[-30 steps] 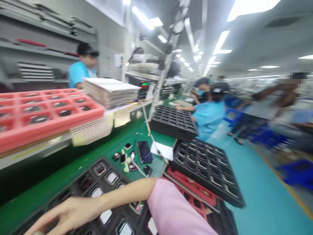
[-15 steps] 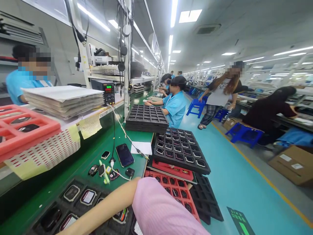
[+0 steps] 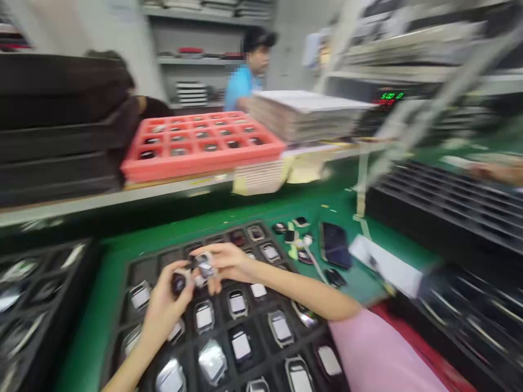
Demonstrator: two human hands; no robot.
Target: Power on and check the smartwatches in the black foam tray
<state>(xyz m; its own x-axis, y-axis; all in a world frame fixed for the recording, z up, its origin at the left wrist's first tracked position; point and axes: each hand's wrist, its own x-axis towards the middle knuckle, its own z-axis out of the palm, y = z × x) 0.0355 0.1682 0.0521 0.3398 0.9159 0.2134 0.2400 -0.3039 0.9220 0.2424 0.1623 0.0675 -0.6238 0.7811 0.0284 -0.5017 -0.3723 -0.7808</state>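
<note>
Over a black foam tray (image 3: 261,321) of smartwatch cases, my two hands are close together. My left hand (image 3: 169,291) has its fingers curled around a dark smartwatch part (image 3: 178,282); blur hides its details. Between the fingers and thumb of my right hand (image 3: 224,264) is a silver-framed smartwatch case (image 3: 205,265) with a shiny face. Below the hands, watch cases with white screens, such as this one (image 3: 204,316), sit in the tray's compartments. Some compartments at the tray's far left hold nothing visible.
A red foam tray (image 3: 196,163) and a stack of trays (image 3: 302,117) stand on the raised shelf. Right of my arm lie a phone (image 3: 335,245), loose watches and cables. Black trays flank both sides (image 3: 44,316). A person in blue (image 3: 241,84) is behind the shelf.
My view has swung left from the aisle to the bench. Both hands now show over the black tray, each holding a watch piece; before, only one forearm was visible.
</note>
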